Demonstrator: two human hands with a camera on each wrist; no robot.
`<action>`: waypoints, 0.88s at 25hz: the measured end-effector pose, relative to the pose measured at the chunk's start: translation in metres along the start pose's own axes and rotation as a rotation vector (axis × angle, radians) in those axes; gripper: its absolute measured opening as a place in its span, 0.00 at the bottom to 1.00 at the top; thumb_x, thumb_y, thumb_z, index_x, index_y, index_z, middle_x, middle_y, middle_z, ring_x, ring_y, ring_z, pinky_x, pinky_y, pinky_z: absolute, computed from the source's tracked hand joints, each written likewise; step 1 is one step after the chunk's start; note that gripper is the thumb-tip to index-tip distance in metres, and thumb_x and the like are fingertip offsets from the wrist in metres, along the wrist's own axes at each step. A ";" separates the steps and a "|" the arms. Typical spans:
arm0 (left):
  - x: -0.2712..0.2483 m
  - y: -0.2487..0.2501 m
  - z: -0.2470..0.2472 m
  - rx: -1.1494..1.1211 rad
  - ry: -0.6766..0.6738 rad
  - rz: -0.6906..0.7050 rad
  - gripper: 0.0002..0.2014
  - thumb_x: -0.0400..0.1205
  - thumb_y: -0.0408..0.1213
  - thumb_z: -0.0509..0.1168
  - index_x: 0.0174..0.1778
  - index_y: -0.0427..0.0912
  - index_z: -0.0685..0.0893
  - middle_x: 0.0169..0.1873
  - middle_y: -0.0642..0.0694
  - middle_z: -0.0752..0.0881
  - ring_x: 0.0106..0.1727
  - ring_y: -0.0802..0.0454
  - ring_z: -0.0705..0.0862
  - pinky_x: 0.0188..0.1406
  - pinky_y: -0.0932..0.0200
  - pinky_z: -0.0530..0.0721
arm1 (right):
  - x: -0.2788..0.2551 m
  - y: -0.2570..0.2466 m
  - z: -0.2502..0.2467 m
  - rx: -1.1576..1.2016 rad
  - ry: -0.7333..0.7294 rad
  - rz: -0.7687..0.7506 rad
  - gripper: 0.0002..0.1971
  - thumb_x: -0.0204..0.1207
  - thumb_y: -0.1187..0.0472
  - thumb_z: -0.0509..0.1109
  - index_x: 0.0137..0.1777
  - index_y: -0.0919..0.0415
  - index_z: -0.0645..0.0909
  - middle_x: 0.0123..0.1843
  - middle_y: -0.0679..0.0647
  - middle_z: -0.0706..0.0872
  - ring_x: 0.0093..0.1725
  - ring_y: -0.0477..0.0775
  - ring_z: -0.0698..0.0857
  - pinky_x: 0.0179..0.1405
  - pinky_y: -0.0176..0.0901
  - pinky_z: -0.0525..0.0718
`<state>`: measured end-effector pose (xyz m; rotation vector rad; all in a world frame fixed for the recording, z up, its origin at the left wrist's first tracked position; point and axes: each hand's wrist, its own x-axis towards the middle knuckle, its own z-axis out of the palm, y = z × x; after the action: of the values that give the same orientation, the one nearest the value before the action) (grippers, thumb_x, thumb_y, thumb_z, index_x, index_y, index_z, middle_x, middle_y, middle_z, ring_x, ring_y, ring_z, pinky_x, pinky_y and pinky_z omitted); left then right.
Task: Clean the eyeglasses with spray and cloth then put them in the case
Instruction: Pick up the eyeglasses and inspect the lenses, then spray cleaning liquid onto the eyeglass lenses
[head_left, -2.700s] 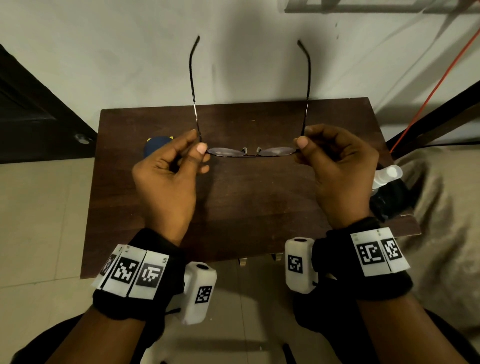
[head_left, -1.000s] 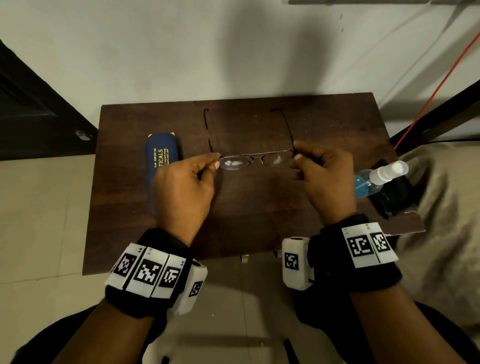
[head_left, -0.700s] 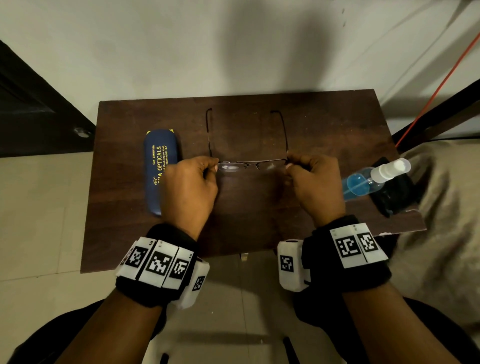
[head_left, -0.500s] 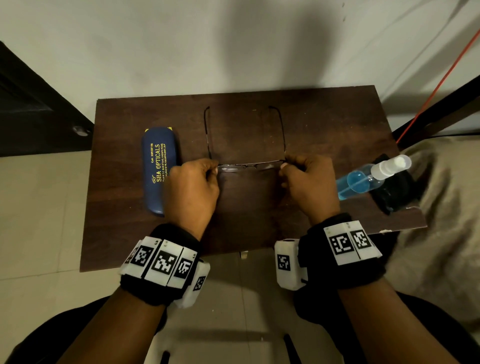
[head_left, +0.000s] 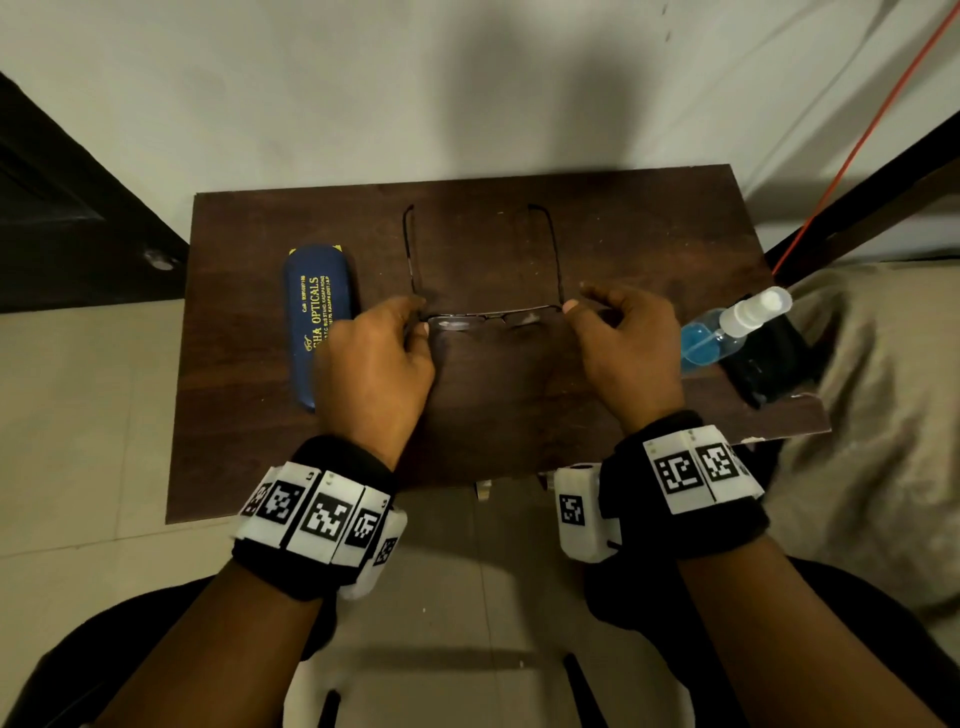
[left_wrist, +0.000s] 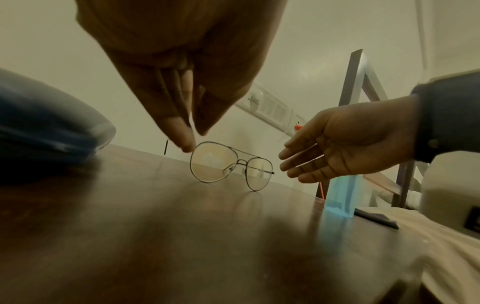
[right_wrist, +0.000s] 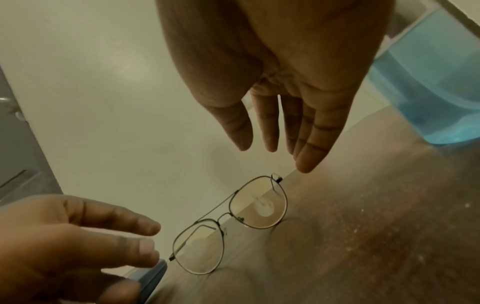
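The thin wire-framed eyeglasses (head_left: 488, 317) (left_wrist: 228, 166) (right_wrist: 233, 222) stand on their lens rims at the middle of the dark wooden table (head_left: 519, 405), arms unfolded and pointing to the wall. My left hand (head_left: 423, 319) (left_wrist: 193, 137) (right_wrist: 155, 240) hovers at their left hinge, with thumb and forefinger slightly apart and gripping nothing. My right hand (head_left: 576, 301) (right_wrist: 272, 150) is just off the right hinge, fingers straight and empty. The blue glasses case (head_left: 317, 322) (left_wrist: 39, 127) lies closed to the left. The spray bottle (head_left: 727, 327) (right_wrist: 428, 82) of blue liquid lies on a black cloth (head_left: 769, 364) at the right edge.
The table stands against a pale wall, with tiled floor to the left and in front. A beige fabric-covered seat (head_left: 883, 415) adjoins the right side. A dark frame and a red cord (head_left: 857, 140) run up at the back right.
Both hands lowered the glasses from in front of the wall down onto the table. The fingers have now come off the hinges, and the right hand has spread.
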<state>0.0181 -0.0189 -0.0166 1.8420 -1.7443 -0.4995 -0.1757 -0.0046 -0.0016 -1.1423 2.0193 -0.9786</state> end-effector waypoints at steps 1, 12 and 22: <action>-0.005 0.003 -0.003 0.033 0.010 0.015 0.13 0.78 0.41 0.67 0.58 0.53 0.87 0.45 0.45 0.92 0.48 0.41 0.89 0.43 0.50 0.86 | -0.004 -0.001 -0.001 -0.006 -0.006 -0.014 0.18 0.77 0.57 0.69 0.66 0.60 0.80 0.62 0.54 0.86 0.60 0.48 0.83 0.64 0.48 0.81; -0.054 0.067 0.004 -0.091 -0.204 0.257 0.16 0.81 0.42 0.65 0.65 0.48 0.83 0.59 0.47 0.87 0.57 0.46 0.85 0.56 0.50 0.83 | -0.061 -0.017 -0.049 -0.073 0.097 -0.238 0.10 0.77 0.62 0.70 0.56 0.60 0.84 0.55 0.53 0.87 0.53 0.44 0.83 0.56 0.36 0.82; -0.051 0.138 0.069 -0.170 -0.486 0.248 0.29 0.78 0.44 0.70 0.75 0.44 0.71 0.71 0.44 0.78 0.70 0.48 0.77 0.64 0.60 0.71 | -0.029 0.005 -0.127 0.070 0.389 -0.228 0.06 0.73 0.66 0.73 0.48 0.59 0.87 0.45 0.52 0.89 0.43 0.40 0.85 0.46 0.20 0.79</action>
<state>-0.1370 0.0213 0.0095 1.4367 -2.1282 -1.0223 -0.2651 0.0607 0.0665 -1.2389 2.1595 -1.4707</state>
